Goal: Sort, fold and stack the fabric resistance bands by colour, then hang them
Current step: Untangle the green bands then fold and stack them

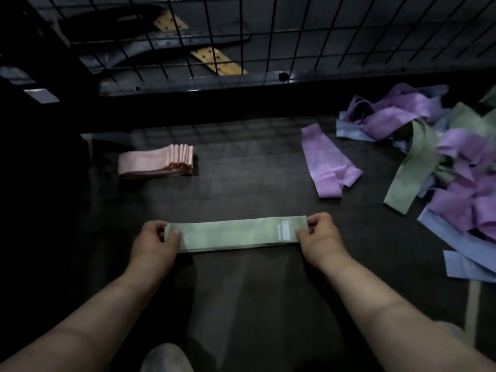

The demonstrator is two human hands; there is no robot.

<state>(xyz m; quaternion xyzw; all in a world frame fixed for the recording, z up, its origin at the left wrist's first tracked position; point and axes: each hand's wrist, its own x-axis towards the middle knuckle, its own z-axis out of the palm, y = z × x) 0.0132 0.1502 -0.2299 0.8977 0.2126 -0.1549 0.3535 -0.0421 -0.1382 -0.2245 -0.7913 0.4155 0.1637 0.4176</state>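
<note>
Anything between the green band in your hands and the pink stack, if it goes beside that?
Nothing visible does. The left hand and right hand pinch the green band by its ends; only dark tabletop shows between it and the pink stack. The loose purple band lies off to the right.

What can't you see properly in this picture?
1. Head view: the mixed pile of purple, green and blue bands is cut off by the right edge.
2. The white label on the green band is too small to read; the left hand covers part of the print at the other end.
3. The pink stack has layers too fine and dim to count.
4. The things behind the wire grid are too dark to name.
</note>
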